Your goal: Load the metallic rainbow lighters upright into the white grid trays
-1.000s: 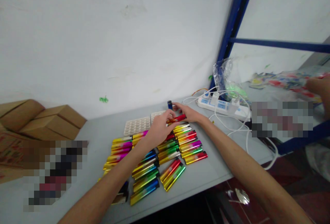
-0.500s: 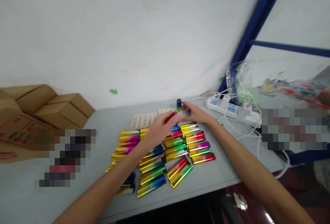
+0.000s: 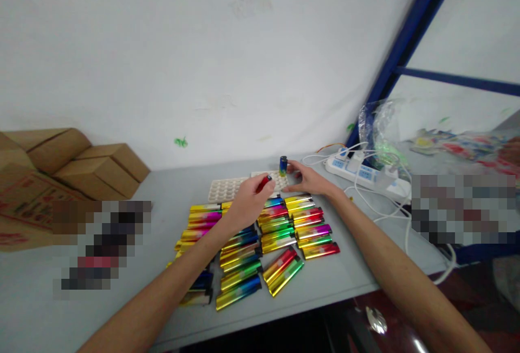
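Note:
My left hand (image 3: 252, 201) is closed around a red lighter (image 3: 265, 181), with its dark top end pointing up. It hovers by the white tray with round holes (image 3: 227, 188), hiding part of it. My right hand (image 3: 306, 178) is at the tray's right end, thumb and fingers apart and nothing between them. Close to its fingertips a blue-and-yellow lighter (image 3: 283, 165) stands upright in the tray. In front of the tray, several shiny lighters lie in rough columns, among them a red-and-gold one (image 3: 280, 265) and a blue-and-gold one (image 3: 239, 292). My left forearm covers some of them.
A white power strip (image 3: 368, 174) with plugs and loose white cables lies to the right. Cardboard boxes (image 3: 101, 166) are stacked at the left. A white wall rises behind the table (image 3: 325, 282). A blue metal frame (image 3: 390, 66) and plastic bags stand at the right.
My left hand has drawn slightly left and down with the red lighter, away from the upright lighter, uncovering more of the tray. My right hand stays nearly in place.

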A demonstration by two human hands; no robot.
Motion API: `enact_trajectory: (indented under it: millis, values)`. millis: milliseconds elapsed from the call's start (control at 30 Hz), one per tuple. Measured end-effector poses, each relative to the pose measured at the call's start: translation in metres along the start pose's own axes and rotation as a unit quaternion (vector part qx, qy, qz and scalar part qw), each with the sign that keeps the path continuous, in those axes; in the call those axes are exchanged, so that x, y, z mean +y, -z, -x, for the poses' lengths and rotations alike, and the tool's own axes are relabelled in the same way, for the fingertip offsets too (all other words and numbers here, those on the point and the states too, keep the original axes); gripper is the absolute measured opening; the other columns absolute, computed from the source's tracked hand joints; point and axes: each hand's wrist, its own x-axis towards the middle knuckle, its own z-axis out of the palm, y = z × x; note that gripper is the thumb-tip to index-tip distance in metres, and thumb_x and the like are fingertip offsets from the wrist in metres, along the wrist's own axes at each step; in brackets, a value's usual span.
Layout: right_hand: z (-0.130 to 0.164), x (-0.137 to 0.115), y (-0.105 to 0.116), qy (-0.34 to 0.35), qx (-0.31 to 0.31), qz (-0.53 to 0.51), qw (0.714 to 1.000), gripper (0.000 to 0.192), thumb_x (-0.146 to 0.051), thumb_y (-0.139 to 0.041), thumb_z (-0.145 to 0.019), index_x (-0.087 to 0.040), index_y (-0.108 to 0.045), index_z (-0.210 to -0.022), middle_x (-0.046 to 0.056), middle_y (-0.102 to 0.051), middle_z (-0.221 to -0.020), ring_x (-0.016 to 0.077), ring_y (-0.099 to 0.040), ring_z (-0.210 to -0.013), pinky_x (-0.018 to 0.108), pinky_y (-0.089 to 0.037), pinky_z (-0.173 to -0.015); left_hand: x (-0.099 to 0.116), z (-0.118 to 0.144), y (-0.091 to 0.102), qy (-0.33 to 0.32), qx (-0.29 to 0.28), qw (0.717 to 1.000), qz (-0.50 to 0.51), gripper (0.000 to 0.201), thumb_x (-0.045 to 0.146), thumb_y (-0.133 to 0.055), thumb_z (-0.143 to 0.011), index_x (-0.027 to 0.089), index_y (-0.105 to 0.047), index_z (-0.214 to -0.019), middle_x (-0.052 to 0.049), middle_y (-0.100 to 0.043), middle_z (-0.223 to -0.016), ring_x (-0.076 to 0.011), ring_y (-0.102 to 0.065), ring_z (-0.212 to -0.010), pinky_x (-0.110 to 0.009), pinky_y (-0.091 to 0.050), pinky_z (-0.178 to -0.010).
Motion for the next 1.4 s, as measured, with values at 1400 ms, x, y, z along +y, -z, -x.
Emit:
enact_trajectory:
  millis: [1400]
  values:
    - [-0.006, 0.011, -0.005, 0.061, 0.006, -0.035, 0.997, 0.094, -0.042, -0.086, -0.065, -0.020, -0.042, -0.145, 0.011, -0.065, -0.120, 0.0263, -0.062, -0.107, 0.042, -0.050, -0.093, -0.030, -0.070, -0.013, -0.018, 0.010, 0.997, -0.070, 0.030, 0.037, -0.074, -0.080, 0.017, -0.058, -0.095, -0.007, -0.074, -0.081, -0.0211, -0.072, -0.072, -0.032, -0.058, -0.066]
